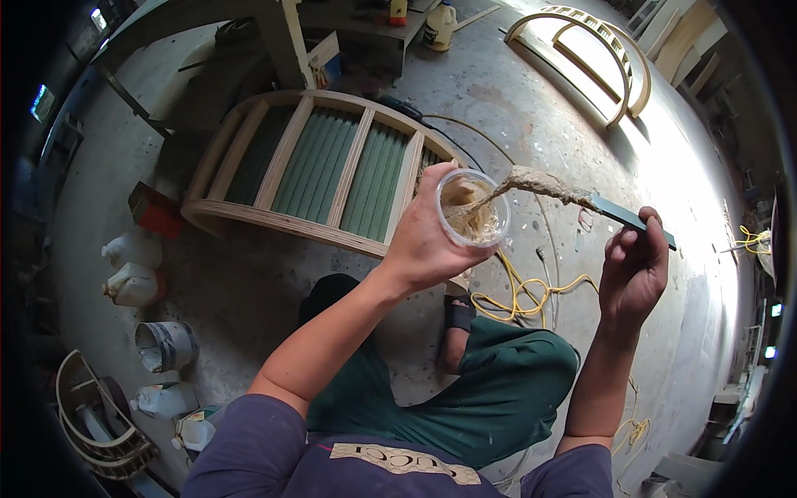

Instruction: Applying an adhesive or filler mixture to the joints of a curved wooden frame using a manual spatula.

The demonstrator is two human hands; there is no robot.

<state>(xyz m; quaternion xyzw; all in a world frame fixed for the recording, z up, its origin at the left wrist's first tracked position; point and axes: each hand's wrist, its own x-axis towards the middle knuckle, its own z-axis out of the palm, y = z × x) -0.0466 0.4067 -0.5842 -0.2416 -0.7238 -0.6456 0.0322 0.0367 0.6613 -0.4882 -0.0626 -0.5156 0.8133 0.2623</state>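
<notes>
My left hand point(415, 239) is closed round a clear plastic cup point(506, 217), which is tipped so its mouth faces up toward me. Inside lies a thick beige paste point(475, 220). To the right, my right hand point(635, 274) pinches the far end of a flat green stick point(624, 214). Its other end is thickly coated with the paste, and a strand runs from it down into the cup. Beyond my left hand, a curved wooden frame point(286, 225) rests on the floor, with green slats point(314, 162) between its ribs.
Several plastic jugs point(134, 285) and a stained bucket point(166, 345) stand at the left. A yellow cord point(519, 309) coils on the floor by my foot. Another curved wooden frame point(618, 75) lies at the far right. A workbench point(365, 29) is at the back.
</notes>
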